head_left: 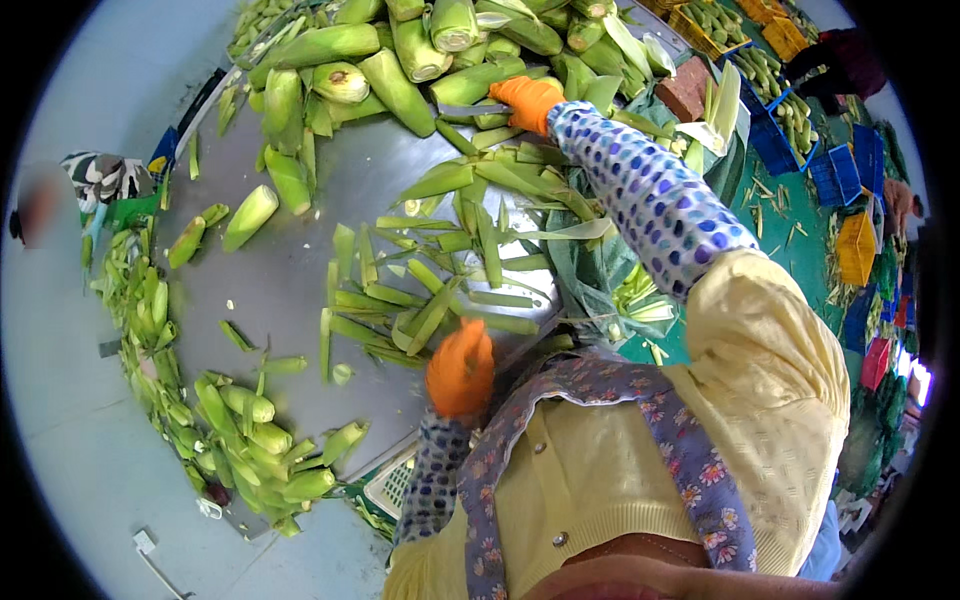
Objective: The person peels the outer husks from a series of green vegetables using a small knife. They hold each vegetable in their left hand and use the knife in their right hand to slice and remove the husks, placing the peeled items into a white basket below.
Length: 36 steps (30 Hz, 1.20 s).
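Observation:
My right hand [530,102], in an orange glove, reaches to the far heap of unhusked corn [410,50]. It is closed on a knife [472,110], whose flat blade points left beside the ears. Nearer to my body, my left hand [461,372], also gloved in orange, is curled with its fingers together. Whether anything is inside it is hidden. Just beyond it lie cut green husk strips [430,318], scattered across the metal table [260,310]. A single corn ear [250,217] rests apart on the left of the table.
More corn ears [260,440] line the table's left and near-left edge. Dark green netting [590,285] hangs at the right edge, with a brick [686,90] farther up. Blue crates [835,172] and yellow crates [855,248] stand at right. Another person's patterned sleeve [108,176] appears at far left.

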### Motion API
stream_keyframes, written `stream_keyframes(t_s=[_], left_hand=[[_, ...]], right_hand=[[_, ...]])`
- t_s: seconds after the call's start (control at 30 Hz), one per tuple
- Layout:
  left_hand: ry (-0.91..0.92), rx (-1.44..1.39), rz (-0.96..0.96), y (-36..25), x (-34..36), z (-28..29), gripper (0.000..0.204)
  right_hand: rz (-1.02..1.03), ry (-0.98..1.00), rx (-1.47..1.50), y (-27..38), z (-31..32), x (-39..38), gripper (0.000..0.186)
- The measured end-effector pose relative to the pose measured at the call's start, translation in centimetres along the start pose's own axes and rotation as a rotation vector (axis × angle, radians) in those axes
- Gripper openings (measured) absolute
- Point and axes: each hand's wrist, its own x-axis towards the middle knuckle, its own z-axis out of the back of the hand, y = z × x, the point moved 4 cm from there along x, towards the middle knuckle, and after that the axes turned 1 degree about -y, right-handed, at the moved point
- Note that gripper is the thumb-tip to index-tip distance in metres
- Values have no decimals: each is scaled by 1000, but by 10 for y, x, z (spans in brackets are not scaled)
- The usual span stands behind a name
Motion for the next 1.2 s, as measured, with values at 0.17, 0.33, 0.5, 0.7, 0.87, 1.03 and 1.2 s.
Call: stream_keyframes(t_s=[0.17, 0.33, 0.5, 0.7, 0.87, 1.03, 1.2], left_hand=[[-190, -75, -272, -19, 96, -15, 61], [29, -545, -350, -85, 175, -14, 83], [314, -1396, 410, -68, 146, -79, 54], [160, -677, -99, -114, 107, -109, 47], [383, -1312, 221, -145, 73, -152, 49], [468, -1742, 521, -169, 46, -182, 43], [414, -1675, 748, -155, 30, -194, 41]], right_hand=[[0, -333, 862, 25, 55, -81, 73], [-44, 6, 1470, 104, 123, -170, 63], [-146, -224, 749, 61, 119, -238, 59], [134, -159, 524, 83, 99, -359, 65], [77, -236, 615, 60, 78, -400, 70], [65, -395, 723, 44, 77, -428, 64], [127, -550, 580, 31, 81, -447, 58]])
